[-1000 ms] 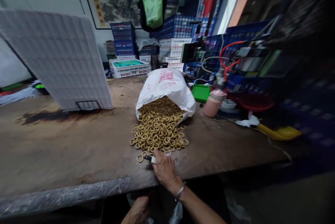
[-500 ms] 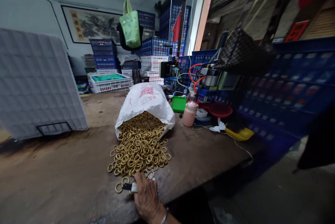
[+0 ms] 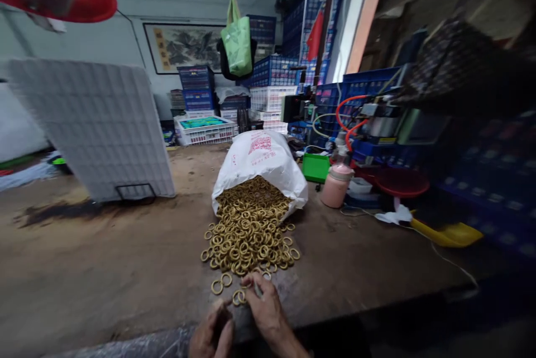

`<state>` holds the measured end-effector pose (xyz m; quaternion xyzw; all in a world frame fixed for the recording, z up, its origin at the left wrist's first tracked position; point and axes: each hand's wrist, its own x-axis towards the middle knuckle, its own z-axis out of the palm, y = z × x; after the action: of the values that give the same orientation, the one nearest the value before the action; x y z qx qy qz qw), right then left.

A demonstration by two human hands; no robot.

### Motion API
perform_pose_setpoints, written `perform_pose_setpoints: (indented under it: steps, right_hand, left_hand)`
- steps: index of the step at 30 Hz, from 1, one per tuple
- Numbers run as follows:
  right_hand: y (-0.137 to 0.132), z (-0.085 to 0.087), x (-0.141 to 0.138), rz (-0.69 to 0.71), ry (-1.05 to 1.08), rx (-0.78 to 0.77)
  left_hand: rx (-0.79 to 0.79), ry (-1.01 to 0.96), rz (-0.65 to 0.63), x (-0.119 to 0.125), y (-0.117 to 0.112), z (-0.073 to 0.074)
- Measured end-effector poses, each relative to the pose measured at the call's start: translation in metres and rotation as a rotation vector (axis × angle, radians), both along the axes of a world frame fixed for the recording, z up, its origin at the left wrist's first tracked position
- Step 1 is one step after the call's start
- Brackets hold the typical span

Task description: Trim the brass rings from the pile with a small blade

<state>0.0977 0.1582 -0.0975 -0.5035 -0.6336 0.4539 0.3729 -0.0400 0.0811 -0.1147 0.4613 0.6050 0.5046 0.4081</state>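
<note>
Many brass-coloured rings (image 3: 247, 235) spill from the open mouth of a white printed sack (image 3: 259, 160) lying on the table. My right hand (image 3: 268, 308) is at the near edge of the pile, its fingers bent and closed over a few loose rings (image 3: 238, 297). A bit of something grey shows between those fingers, too small to name. My left hand (image 3: 211, 331) is low beside it, partly cut off by the bottom edge. Its fingers are loosely curled, with a gap between thumb and forefinger and nothing visible in it. Two other loose rings (image 3: 221, 282) lie just beyond it.
A white ribbed crate (image 3: 100, 129) stands on edge at the left of the brown table (image 3: 125, 268). To the right are a pink bottle (image 3: 336, 185), a green tray (image 3: 315, 168), a red dish (image 3: 402, 182) and a yellow scoop (image 3: 452, 234). Clear plastic (image 3: 159, 341) lies along the near edge.
My left hand has come into view from below. The black-tipped, light-handled tool in my right hand no longer shows clearly. The view has turned left, so everything sits further right.
</note>
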Motion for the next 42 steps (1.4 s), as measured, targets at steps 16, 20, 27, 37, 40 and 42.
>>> perform_pose_setpoints:
  steps: [16,20,27,37,40,42]
  right_hand:
    - [-0.016,0.003,-0.001,0.065,0.333,-0.457]
    - [-0.018,0.007,-0.004,0.070,0.340,-0.539]
    - [-0.023,0.018,-0.006,0.063,0.314,-0.404]
    - [-0.021,0.009,-0.003,0.130,0.168,-0.254]
    - [-0.021,0.006,-0.005,0.155,0.156,-0.228]
    - [-0.020,0.007,-0.005,0.188,0.175,-0.229]
  left_hand:
    - [0.505,0.437,-0.180,0.016,0.006,0.004]
    - [0.482,0.411,-0.209,0.017,0.005,0.003]
    - [0.040,-0.033,-0.072,0.024,0.004,0.032]
    - [-0.147,-0.336,-0.167,0.021,0.003,0.037]
    - [-0.155,-0.390,-0.179,0.019,0.002,0.032]
    - [-0.173,-0.439,-0.171,0.018,0.001,0.031]
